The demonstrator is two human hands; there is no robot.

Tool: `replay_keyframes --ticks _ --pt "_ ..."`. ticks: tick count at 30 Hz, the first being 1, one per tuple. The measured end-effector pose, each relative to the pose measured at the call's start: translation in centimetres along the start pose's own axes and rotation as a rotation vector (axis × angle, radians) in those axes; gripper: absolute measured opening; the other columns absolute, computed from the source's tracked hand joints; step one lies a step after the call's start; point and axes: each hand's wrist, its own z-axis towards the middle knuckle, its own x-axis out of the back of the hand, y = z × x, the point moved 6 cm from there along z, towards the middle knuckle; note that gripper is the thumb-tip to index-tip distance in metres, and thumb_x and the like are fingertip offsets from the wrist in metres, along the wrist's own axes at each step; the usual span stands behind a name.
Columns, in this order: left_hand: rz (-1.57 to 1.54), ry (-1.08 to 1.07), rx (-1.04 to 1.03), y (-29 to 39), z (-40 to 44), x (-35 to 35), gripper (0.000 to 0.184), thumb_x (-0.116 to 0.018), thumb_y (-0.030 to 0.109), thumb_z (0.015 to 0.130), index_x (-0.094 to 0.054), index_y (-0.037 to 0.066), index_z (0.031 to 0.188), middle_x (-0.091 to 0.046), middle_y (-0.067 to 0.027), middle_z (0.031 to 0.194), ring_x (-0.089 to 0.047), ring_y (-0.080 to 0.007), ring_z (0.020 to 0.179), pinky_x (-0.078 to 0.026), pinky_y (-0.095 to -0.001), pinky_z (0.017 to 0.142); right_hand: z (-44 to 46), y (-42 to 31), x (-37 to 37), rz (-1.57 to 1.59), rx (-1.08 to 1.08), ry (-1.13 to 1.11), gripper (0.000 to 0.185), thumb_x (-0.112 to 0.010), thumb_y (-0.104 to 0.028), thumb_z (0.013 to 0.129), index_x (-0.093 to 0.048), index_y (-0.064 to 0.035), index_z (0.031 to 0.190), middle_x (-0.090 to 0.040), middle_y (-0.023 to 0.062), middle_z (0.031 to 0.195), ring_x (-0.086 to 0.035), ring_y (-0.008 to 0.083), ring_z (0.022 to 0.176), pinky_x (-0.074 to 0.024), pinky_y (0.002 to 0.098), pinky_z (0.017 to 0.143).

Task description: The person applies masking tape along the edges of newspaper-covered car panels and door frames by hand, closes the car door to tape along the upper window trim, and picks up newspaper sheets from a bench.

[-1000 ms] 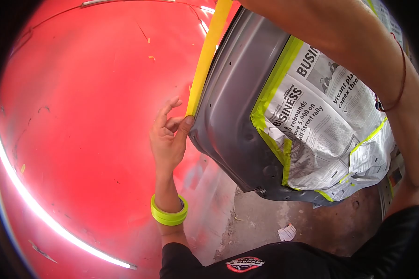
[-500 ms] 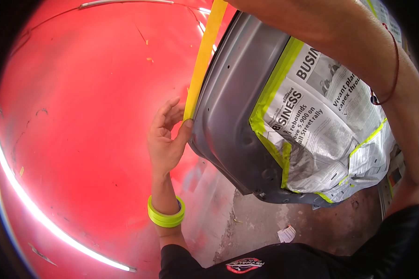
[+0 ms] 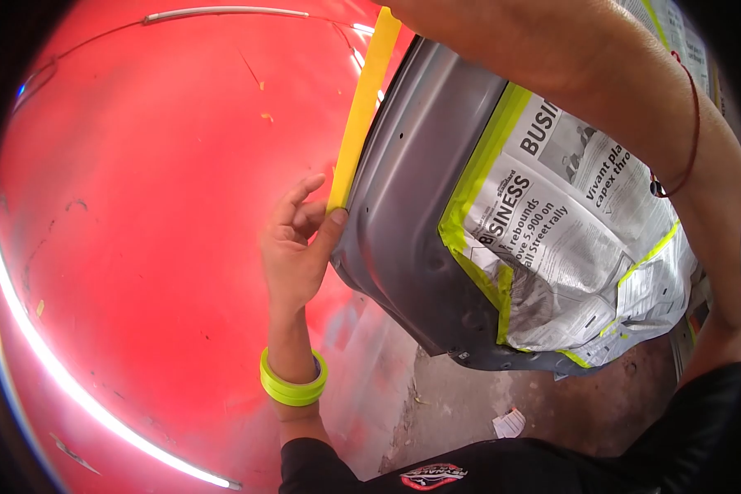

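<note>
My left hand pinches the lower end of a yellow tape strip between thumb and fingers, at the left edge of a grey car panel. The strip runs up along that edge to the top of the view. My right forearm reaches across the upper right, and my right hand lies beyond the top edge, out of sight. Newspaper sheets bordered with lime-green tape cover the panel's middle. Two lime-green tape rolls or one thick one ring my left wrist.
A red wall fills the left side, with a long bright light tube along it. Below the panel, a small paper scrap lies on the stained concrete floor. A cable hangs along the top left.
The panel and newspaper sit slightly lower in view, and my right forearm has shifted a little. My left hand keeps its pinch on the strip's lower end.
</note>
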Motion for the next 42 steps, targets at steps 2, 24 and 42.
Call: replay_keyframes --ticks 2,24,42 --pt "0.027 -0.059 0.002 0.1 0.2 0.0 0.048 -0.070 -0.002 0.088 -0.050 -0.008 0.132 -0.073 -0.0134 0.101 -0.068 -0.0153 0.093 -0.054 -0.0277 0.083 0.1 0.6 -0.2 0.137 0.078 -0.278 0.005 -0.071 -0.010 0.073 -0.069 -0.0062 0.070 -0.064 0.0073 0.069 -0.067 0.0206 0.071 -0.0519 0.0317 0.058" --pt "-0.027 -0.108 0.013 2.3 3.2 -1.9 0.038 -0.071 0.000 0.089 -0.060 -0.005 0.125 -0.074 -0.0127 0.101 -0.069 -0.0144 0.090 -0.054 -0.0286 0.082 0.2 1.2 -1.4 0.340 0.161 -0.494 0.007 -0.074 -0.011 0.073 -0.068 -0.0074 0.069 -0.065 0.0047 0.066 -0.066 0.0170 0.069 -0.0498 0.0296 0.055" --pt "0.129 -0.041 -0.086 2.6 4.3 -2.4 0.036 -0.073 0.008 0.090 -0.063 -0.004 0.122 -0.074 -0.0096 0.091 -0.070 -0.0132 0.088 -0.053 -0.0260 0.078 -0.3 0.1 -2.2 0.200 0.034 -0.147 0.008 -0.071 -0.011 0.074 -0.070 -0.0094 0.067 -0.067 0.0036 0.065 -0.068 0.0178 0.068 -0.0510 0.0314 0.054"
